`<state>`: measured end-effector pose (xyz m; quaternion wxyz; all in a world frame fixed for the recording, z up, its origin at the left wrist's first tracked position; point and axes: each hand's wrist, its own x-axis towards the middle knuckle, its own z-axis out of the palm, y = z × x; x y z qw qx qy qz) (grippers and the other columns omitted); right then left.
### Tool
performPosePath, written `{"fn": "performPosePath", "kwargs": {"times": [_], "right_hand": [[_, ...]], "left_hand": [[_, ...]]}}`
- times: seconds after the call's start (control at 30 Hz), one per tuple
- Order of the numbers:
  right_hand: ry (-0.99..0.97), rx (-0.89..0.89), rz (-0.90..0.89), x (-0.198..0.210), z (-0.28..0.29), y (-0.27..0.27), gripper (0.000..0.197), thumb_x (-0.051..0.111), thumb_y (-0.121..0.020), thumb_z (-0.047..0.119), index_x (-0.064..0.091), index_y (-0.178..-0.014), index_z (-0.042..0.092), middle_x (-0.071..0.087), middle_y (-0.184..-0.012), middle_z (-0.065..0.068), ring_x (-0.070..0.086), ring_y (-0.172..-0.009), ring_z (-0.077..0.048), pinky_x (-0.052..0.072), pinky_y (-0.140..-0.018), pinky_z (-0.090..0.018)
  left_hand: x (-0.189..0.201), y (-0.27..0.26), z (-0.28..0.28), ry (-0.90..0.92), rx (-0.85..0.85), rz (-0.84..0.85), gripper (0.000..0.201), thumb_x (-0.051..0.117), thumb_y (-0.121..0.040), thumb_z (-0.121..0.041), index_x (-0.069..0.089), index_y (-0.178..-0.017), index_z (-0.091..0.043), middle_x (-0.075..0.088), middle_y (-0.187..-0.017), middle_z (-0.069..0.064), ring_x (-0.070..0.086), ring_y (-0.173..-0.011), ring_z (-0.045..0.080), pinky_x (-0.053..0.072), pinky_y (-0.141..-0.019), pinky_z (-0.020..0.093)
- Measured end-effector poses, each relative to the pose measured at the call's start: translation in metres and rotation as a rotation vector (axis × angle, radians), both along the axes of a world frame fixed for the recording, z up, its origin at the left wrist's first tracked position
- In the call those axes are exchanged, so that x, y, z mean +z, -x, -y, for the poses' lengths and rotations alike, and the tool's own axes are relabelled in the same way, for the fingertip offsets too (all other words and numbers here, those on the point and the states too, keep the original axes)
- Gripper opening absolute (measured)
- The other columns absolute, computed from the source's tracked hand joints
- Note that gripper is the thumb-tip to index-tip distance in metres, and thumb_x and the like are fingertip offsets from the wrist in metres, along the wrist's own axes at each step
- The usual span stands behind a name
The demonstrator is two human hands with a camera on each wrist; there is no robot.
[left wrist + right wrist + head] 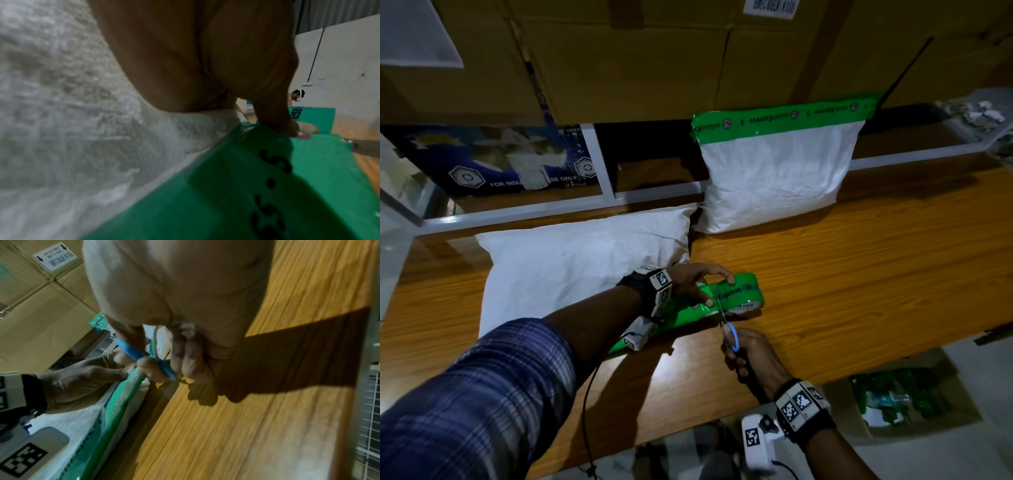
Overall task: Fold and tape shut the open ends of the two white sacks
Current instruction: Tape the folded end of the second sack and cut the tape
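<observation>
One white sack lies flat on the wooden table, with green printed tape run along its near edge. The tape leads to a green tape roll lying at the sack's right corner. My left hand holds the tape beside the roll, fingers over the top and thumb on the near side. My right hand grips blue-handled scissors, whose blades meet the tape between sack and roll. The right wrist view shows the scissors in my fingers. A second white sack stands at the back, its top sealed with green tape.
Cardboard boxes are stacked on a white shelf frame behind the table. An open carton holding green items sits on the floor past the table's near right edge. Bare wood stretches to the right of the roll.
</observation>
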<state>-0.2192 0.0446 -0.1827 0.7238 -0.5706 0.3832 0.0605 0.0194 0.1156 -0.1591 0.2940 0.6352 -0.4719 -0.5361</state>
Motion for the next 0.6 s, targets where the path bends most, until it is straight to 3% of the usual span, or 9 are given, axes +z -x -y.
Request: {"fn": "performPosePath", "kwargs": {"times": [0.17, 0.27, 0.37, 0.5, 0.6], "right_hand": [[0.021, -0.017, 0.024, -0.003, 0.003, 0.001, 0.041, 0.072, -0.078, 0.054, 0.054, -0.071, 0.018, 0.048, -0.062, -0.003, 0.034, -0.05, -0.015, 0.017, -0.047, -0.026], [-0.039, 0.002, 0.02, -0.001, 0.004, -0.003, 0.049, 0.068, -0.084, 0.06, 0.052, -0.069, 0.017, 0.044, -0.059, 0.0, 0.028, -0.048, -0.014, 0.012, -0.051, -0.032], [-0.053, 0.007, -0.006, 0.003, 0.004, -0.014, 0.052, 0.068, -0.081, 0.065, 0.054, -0.065, 0.017, 0.042, -0.057, 0.0, 0.026, -0.047, -0.014, 0.011, -0.051, -0.033], [-0.048, -0.007, -0.037, 0.008, 0.002, -0.026, 0.046, 0.067, -0.083, 0.06, 0.056, -0.069, 0.018, 0.047, -0.059, 0.002, 0.029, -0.047, -0.013, 0.015, -0.048, -0.029], [-0.022, -0.015, -0.016, 0.008, 0.002, -0.028, 0.035, 0.068, -0.086, 0.048, 0.058, -0.075, 0.017, 0.048, -0.06, 0.0, 0.031, -0.046, -0.014, 0.017, -0.047, -0.028]], "left_hand": [[-0.001, -0.001, 0.001, -0.001, 0.005, -0.005, 0.055, 0.075, -0.084, -0.013, 0.052, -0.13, -0.033, 0.045, -0.14, 0.006, 0.061, -0.107, 0.04, 0.061, -0.066, 0.037], [0.003, 0.002, -0.001, 0.002, 0.001, 0.017, 0.056, 0.075, -0.084, -0.014, 0.051, -0.131, -0.032, 0.045, -0.142, 0.006, 0.061, -0.108, 0.04, 0.061, -0.068, 0.043], [0.009, 0.006, -0.003, 0.005, -0.006, 0.092, 0.055, 0.074, -0.084, -0.012, 0.051, -0.13, -0.032, 0.041, -0.147, 0.001, 0.058, -0.114, 0.036, 0.061, -0.075, 0.047], [0.017, 0.007, -0.006, 0.012, -0.027, 0.13, 0.057, 0.072, -0.085, -0.006, 0.05, -0.135, -0.021, 0.036, -0.149, 0.001, 0.06, -0.104, 0.015, 0.058, -0.064, 0.025], [0.023, 0.01, -0.007, -0.009, -0.058, 0.18, 0.07, 0.07, -0.086, -0.002, 0.039, -0.148, -0.017, 0.04, -0.148, 0.002, 0.063, -0.096, 0.011, 0.051, -0.066, 0.009]]}}
